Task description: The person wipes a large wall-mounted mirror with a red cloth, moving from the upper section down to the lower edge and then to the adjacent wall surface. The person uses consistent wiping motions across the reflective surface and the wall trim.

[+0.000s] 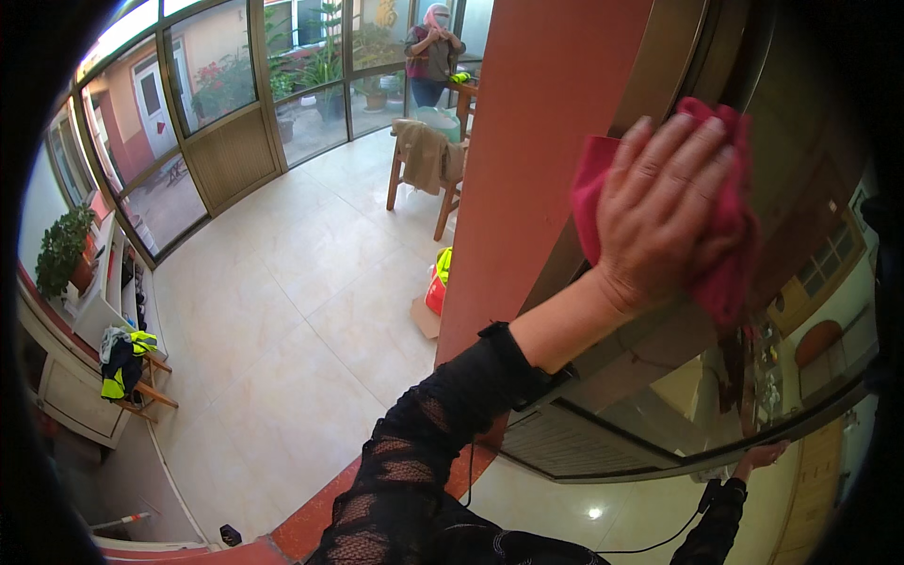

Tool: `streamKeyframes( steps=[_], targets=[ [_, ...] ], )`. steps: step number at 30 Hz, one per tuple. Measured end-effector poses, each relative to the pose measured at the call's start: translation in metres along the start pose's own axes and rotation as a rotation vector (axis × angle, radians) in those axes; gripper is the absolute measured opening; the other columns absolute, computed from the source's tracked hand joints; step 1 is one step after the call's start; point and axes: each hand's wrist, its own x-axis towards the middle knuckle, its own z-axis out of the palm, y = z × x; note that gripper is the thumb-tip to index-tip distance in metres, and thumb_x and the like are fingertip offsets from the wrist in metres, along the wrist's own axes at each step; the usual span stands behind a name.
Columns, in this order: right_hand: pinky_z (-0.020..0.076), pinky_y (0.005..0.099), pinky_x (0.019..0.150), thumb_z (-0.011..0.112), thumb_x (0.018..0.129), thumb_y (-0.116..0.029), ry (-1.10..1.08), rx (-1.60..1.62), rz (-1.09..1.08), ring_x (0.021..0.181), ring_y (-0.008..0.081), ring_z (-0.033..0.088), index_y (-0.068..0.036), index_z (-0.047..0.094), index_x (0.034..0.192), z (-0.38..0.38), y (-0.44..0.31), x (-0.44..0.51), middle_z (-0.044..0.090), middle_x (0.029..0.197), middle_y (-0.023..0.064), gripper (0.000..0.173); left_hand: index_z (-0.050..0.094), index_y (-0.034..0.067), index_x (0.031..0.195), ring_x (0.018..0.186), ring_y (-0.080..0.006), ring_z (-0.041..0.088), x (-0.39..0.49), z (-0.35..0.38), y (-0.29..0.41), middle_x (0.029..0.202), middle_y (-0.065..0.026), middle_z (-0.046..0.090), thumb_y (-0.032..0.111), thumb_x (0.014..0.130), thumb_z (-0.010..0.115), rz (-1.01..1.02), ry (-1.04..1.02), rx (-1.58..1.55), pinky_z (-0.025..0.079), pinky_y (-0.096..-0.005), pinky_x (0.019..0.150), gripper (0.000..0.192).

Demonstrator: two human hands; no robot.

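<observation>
Spread flat, my left hand (660, 205) presses a crumpled dark pink cloth (734, 247) against the upper part of a glazed door with a metal frame (607, 462). The cloth shows on both sides of the hand and past its fingertips. Low at the right, my right hand (766, 454) is at the door's outer edge, small in the view; its finger contact with the frame is hard to make out. Reflections of a room show in the door's glass (671, 381).
A red wall end (530, 141) stands left of the door. Beyond are a chair (424, 159) draped with clothing, a bag (436, 289) on the floor, a stool (152, 392) with clothes and a potted plant (67, 247). Another person (434, 56) stands near the far glass wall.
</observation>
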Motion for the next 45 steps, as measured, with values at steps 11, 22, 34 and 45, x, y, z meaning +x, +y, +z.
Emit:
streamKeyframes(
  steps=[11,22,34,45],
  targets=[
    [0.0347,0.0424,0.106,0.023,0.103,-0.033,0.005,-0.099,-0.014,0.128,0.036,0.042,0.002,0.039,0.139,0.003,0.021,0.001,0.041,0.142,0.0198,0.052,0.052,0.001,0.126,0.131,-0.0334,0.041,-0.006,0.032,0.022,0.138,-0.0162,0.045,0.037,0.076,0.065,0.11,-0.171,-0.03,0.031,-0.0501,0.109,0.062],
    [0.0358,0.0423,0.105,0.023,0.104,-0.03,0.013,-0.076,-0.025,0.127,0.0375,0.042,0.004,0.042,0.135,0.004,0.014,0.003,0.045,0.138,0.0223,0.05,0.05,0.003,0.128,0.131,-0.0338,0.04,-0.033,0.015,0.025,0.139,-0.016,0.043,0.034,0.075,0.064,0.094,-0.274,0.002,0.03,-0.0501,0.109,0.063],
    [0.0297,0.0425,0.11,0.022,0.102,-0.042,-0.047,0.023,0.093,0.13,0.0379,0.039,0.003,0.041,0.137,-0.005,-0.024,-0.002,0.041,0.141,0.0224,0.06,0.055,0.005,0.122,0.127,-0.0312,0.045,-0.072,-0.002,0.025,0.135,-0.0127,0.048,0.037,0.078,0.064,0.135,-0.369,0.13,0.036,-0.0491,0.106,0.055],
    [0.0339,0.0411,0.107,0.024,0.102,-0.04,-0.028,0.011,0.027,0.128,0.0357,0.041,0.002,0.042,0.137,0.004,-0.001,-0.001,0.043,0.139,0.0207,0.057,0.058,0.007,0.12,0.128,-0.0266,0.044,-0.092,-0.016,0.024,0.136,-0.0089,0.049,0.033,0.082,0.059,0.198,-0.403,0.202,0.036,-0.0487,0.106,0.046]
  ],
)
